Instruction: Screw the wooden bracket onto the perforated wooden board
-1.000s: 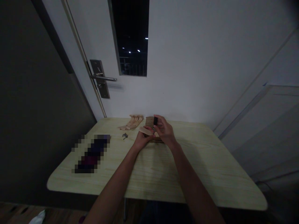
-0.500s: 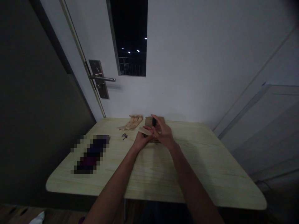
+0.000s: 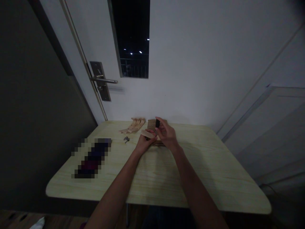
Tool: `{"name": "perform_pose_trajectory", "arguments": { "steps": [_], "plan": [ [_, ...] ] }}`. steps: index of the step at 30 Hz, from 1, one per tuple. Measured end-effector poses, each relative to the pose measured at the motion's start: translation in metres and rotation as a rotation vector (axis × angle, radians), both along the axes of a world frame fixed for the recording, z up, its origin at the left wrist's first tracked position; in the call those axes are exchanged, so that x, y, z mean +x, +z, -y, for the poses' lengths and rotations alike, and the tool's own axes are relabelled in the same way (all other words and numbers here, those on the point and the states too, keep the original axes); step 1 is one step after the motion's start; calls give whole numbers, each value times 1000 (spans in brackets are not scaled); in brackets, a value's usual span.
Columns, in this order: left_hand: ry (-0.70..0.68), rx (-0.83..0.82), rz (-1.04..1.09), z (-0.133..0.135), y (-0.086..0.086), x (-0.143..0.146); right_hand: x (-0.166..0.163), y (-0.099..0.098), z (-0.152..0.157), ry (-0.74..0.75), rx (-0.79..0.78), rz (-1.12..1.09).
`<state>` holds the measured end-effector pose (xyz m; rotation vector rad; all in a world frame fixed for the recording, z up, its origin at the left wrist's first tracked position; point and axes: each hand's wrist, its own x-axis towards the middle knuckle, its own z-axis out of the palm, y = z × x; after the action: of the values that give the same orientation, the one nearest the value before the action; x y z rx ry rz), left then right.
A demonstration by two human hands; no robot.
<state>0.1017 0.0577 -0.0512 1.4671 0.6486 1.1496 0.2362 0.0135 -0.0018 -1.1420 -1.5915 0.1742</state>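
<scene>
My left hand [image 3: 144, 142] is closed around a pale, flat wooden piece [image 3: 147, 134] above the back middle of the table. Close against it on the right, my right hand [image 3: 167, 135] grips a small black object [image 3: 157, 123] between fingers and thumb. That object stands nearly upright, and its lower end is lost among the fingers, so its kind is unclear. Behind and below both hands lies a brown, flat item [image 3: 151, 124], partly covered by them. Small dark metal pieces [image 3: 126, 139] rest to the left of my left hand.
Several curved pale wooden pieces [image 3: 133, 125] lie at the table's back edge. A dark, pixelated item [image 3: 95, 157] is on the left side of the light wood-grain table [image 3: 221, 178]. Beyond the table rises a white door with a metal handle [image 3: 105, 80].
The right hand has shifted slightly, its fingertips a little further from the left hand, with the black object still in it. The left hand keeps its hold on the wooden piece.
</scene>
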Motion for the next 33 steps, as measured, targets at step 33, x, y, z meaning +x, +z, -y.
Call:
{"name": "perform_pose_trajectory", "arguments": {
  "steps": [33],
  "plan": [
    [6, 6, 4, 2, 4, 0, 4, -2, -4, -14, 54, -1]
  ]
}}
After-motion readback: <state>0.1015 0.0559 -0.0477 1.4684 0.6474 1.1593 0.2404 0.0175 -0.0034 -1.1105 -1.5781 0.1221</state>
